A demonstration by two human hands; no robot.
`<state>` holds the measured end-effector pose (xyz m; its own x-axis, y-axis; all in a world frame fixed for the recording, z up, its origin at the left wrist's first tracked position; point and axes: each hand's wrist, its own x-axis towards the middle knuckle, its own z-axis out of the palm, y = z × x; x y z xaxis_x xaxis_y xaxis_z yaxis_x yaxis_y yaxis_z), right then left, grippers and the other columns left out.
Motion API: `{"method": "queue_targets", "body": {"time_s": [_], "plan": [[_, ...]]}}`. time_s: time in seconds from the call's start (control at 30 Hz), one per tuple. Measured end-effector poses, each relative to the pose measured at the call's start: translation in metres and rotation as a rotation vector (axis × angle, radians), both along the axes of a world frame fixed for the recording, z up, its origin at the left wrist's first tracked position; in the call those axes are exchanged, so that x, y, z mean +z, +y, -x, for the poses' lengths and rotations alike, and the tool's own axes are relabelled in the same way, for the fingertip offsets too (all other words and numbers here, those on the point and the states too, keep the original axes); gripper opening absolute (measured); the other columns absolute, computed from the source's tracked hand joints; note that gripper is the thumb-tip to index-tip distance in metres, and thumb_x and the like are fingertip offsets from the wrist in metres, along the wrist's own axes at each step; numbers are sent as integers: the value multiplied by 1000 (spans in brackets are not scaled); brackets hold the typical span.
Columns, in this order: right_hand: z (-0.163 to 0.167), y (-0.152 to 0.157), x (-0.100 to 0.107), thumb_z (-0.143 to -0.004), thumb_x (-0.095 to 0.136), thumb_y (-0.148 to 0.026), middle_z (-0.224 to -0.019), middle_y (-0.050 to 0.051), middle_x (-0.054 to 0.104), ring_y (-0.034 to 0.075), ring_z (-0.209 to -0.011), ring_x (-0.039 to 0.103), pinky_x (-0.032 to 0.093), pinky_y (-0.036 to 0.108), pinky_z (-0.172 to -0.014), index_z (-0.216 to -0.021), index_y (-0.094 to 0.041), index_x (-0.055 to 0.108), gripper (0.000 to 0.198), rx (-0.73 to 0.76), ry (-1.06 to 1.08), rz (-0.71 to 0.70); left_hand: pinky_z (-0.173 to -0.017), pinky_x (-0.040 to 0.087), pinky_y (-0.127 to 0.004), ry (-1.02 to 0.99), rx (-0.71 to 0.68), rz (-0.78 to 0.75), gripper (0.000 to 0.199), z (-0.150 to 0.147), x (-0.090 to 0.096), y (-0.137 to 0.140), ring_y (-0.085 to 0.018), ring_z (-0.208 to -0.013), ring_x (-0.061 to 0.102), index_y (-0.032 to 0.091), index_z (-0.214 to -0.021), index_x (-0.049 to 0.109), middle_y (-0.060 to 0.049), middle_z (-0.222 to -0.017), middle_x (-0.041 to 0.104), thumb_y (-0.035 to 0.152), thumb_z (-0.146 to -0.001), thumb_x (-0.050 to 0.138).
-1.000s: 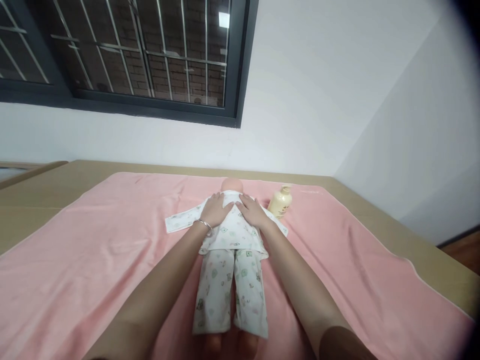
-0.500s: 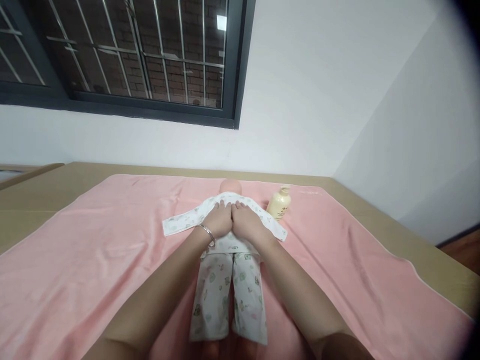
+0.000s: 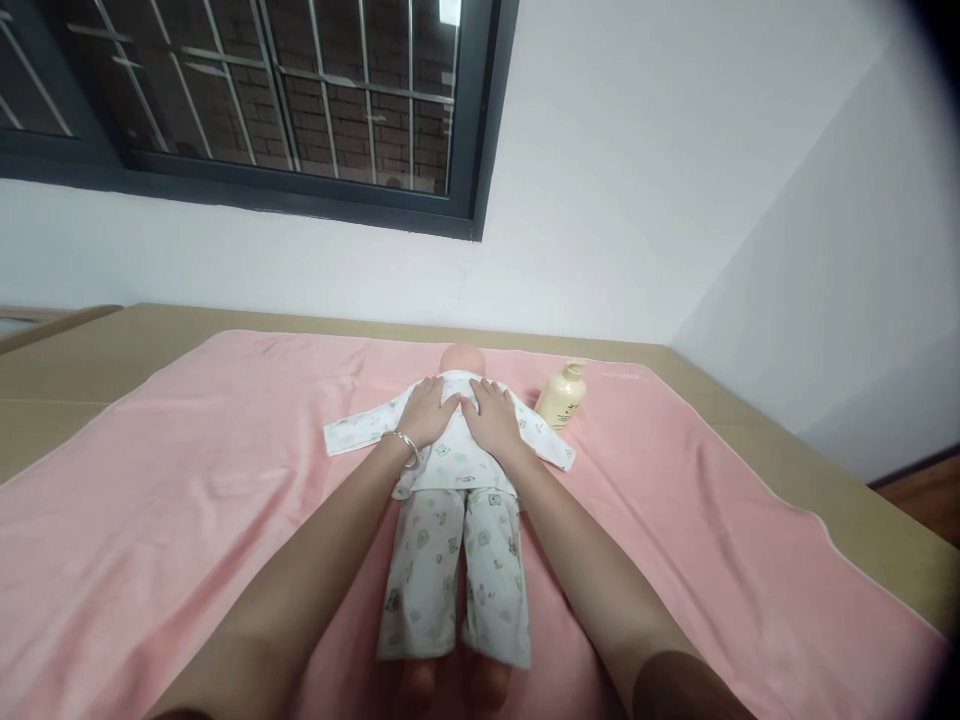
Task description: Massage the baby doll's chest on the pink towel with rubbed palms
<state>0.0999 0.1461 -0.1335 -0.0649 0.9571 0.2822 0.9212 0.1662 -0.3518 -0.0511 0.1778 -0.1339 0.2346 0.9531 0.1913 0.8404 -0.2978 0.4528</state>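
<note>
A baby doll (image 3: 459, 462) in white printed pajamas lies stretched out, its head at the far end and its feet toward me. My left hand (image 3: 430, 411) rests flat on the left side of the doll's upper body, a silver bangle at the wrist. On the right side of the upper body lies my right hand (image 3: 491, 417), fingers stretched out. The two thumbs point inward and nearly meet. Both hands hold nothing. Beside the doll's right-hand sleeve stands a cream pump bottle (image 3: 561, 396).
Under the doll is a pink sheet (image 3: 247, 480) with folds, spread over a tan surface (image 3: 90, 360). A white wall (image 3: 600, 200) rises behind, with a dark-framed barred window (image 3: 300, 100) at the upper left.
My hands have moved apart, from side by side at the chest's middle to its two sides, baring the shirt's centre. The view has tilted slightly.
</note>
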Motion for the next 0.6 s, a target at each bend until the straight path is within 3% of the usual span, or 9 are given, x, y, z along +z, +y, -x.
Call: {"method": "queue_targets", "body": {"time_s": [0.23, 0.6], "plan": [[-1, -1, 4, -101, 29, -44, -152, 11, 43, 28, -141, 33, 17, 45, -117, -147, -18, 42, 54, 16, -13, 0, -117, 23, -39, 42, 1, -32, 60, -1, 5, -4, -29, -144, 32, 5, -144, 39, -20, -152, 41, 45, -99, 32], [-2, -1, 5, -101, 28, -44, -150, 13, 44, 29, -140, 35, 19, 46, -116, -146, -16, 42, 54, 28, -33, -15, -118, 21, -39, 34, 44, -62, 61, -4, -1, -5, -30, -144, 32, 5, -144, 41, -20, -152, 40, 47, -99, 32]]}}
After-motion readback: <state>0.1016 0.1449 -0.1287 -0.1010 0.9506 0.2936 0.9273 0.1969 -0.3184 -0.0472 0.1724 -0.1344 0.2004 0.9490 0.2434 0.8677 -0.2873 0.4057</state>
